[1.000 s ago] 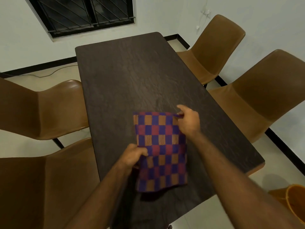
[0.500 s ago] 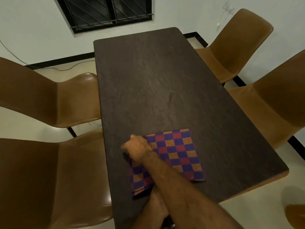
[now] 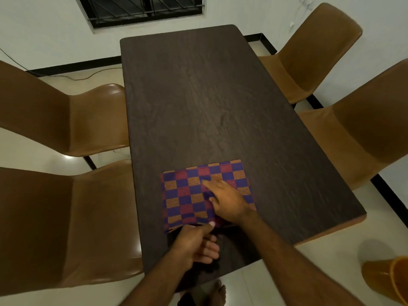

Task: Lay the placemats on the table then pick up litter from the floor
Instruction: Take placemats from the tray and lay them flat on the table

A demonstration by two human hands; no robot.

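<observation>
A folded stack of checkered placemats in purple, red and orange lies flat on the dark table, near its front end. On top of the stack's right half lies my right hand, its index finger stretched forward and its thumb pinching a raised fold of the top mat. My left hand is at the stack's near edge, thumb on top of the edge and fingers curled beneath it, pinching the cloth.
Two brown chairs stand along the table's left side and two more along the right. An orange bin sits on the floor at the bottom right. A cable runs along the far floor. My bare foot shows under the table's front edge.
The stack came down from my hands onto the table. My right hand moved from the stack's left corner to its right half. My left hand came out to the near edge.
</observation>
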